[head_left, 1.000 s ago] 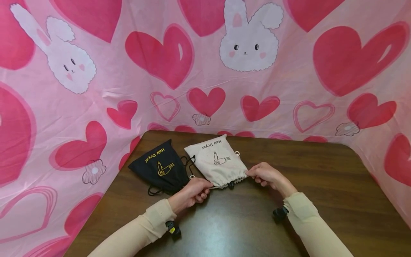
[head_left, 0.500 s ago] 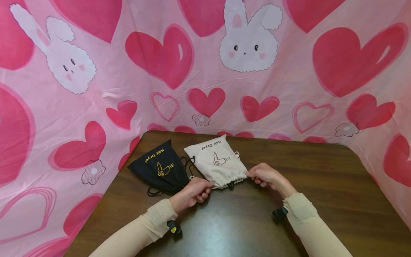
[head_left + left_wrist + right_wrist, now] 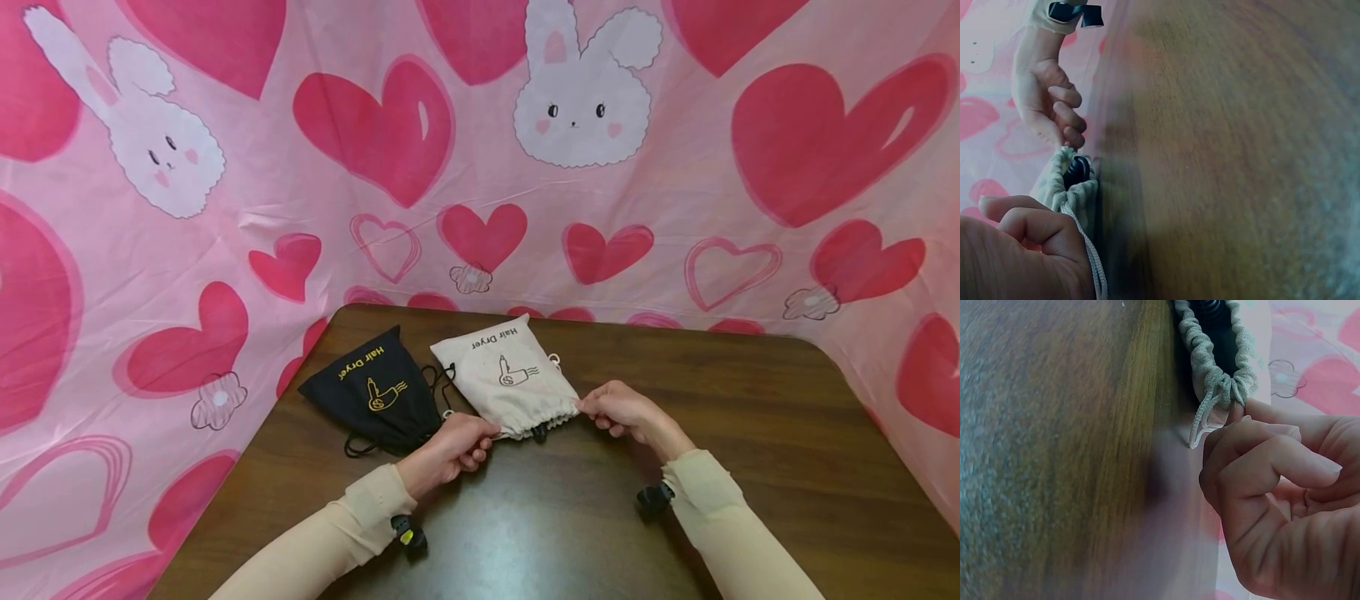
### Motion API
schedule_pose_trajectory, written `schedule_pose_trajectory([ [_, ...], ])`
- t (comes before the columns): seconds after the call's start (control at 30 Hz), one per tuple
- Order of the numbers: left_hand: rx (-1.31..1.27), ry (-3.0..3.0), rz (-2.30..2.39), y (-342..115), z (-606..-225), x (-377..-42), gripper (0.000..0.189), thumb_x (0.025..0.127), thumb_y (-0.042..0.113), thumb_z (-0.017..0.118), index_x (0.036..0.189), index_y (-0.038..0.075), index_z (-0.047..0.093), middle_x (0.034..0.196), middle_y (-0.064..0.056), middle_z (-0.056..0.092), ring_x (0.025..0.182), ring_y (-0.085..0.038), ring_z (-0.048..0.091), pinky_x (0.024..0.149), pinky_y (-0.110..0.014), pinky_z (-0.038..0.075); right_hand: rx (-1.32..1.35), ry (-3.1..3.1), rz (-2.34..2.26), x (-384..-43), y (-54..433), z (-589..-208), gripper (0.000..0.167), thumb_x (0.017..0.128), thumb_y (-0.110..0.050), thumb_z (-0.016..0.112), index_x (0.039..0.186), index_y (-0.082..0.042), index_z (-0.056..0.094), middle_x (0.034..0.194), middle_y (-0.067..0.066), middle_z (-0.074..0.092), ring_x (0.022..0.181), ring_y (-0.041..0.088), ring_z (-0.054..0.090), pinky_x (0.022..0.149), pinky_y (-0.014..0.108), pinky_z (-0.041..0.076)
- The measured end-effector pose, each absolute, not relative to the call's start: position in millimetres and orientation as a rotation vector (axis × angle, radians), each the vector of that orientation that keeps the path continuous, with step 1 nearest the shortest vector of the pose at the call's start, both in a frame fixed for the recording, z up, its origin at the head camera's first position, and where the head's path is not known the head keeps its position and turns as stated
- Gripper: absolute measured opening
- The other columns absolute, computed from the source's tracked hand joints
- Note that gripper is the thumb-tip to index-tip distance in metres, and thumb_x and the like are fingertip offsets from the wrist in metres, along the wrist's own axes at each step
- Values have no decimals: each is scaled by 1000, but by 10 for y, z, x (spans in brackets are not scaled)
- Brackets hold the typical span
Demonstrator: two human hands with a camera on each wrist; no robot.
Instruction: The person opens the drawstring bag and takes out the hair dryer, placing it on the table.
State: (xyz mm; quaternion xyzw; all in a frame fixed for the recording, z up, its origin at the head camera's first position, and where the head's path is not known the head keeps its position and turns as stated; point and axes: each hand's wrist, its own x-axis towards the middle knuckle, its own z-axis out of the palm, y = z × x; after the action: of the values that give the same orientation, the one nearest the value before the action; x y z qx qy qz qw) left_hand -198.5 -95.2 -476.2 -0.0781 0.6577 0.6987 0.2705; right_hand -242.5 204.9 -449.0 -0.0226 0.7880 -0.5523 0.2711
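A white drawstring bag [image 3: 498, 379], printed "Hair Dryer" with a dryer drawing, lies on the table with its gathered mouth toward me. At the mouth's left corner, my left hand [image 3: 453, 447] pinches the bag; a white cord [image 3: 1090, 253] hangs beside that hand in the left wrist view. The opposite corner is pinched between thumb and finger of my right hand [image 3: 621, 410], where a cord loop [image 3: 1200, 422] dangles. Between the hands the mouth gapes a little, and a black coiled cable [image 3: 1077, 172] shows inside. The rest of the contents is hidden.
Left of the white bag lies a black drawstring bag [image 3: 375, 392] with yellow "Hair Dryer" print, its black cords near my left wrist. Both rest on a brown wooden table [image 3: 735, 400]. A pink cloth [image 3: 480, 183] with hearts and rabbits hangs around the table's back and sides.
My left hand has edged very slightly right, nearer the white bag's mouth. My right hand keeps its pinch on the other corner, and the bags stay in place.
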Motion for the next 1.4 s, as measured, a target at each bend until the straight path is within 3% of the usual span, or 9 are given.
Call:
schedule_pose_trajectory([
  [1.03, -221, 1796, 1852, -1004, -4717, -1972, 24, 101, 9, 61, 78, 9, 56, 62, 4, 42, 48, -3, 37, 42, -16, 26, -84, 2129, -1489, -2432, 2117, -4473, 25, 108, -14, 58, 94, 5, 68, 63, 1, 44, 55, 11, 37, 49, 24, 32],
  [1.4, -207, 1790, 1870, -1027, -4717, -1968, 24, 100, 8, 64, 77, 8, 56, 61, 4, 42, 48, -3, 37, 42, -16, 26, -81, 2152, -1481, -2437, 2125, -4472, 25, 108, -14, 58, 92, 4, 66, 64, 1, 44, 56, 11, 38, 49, 23, 32],
])
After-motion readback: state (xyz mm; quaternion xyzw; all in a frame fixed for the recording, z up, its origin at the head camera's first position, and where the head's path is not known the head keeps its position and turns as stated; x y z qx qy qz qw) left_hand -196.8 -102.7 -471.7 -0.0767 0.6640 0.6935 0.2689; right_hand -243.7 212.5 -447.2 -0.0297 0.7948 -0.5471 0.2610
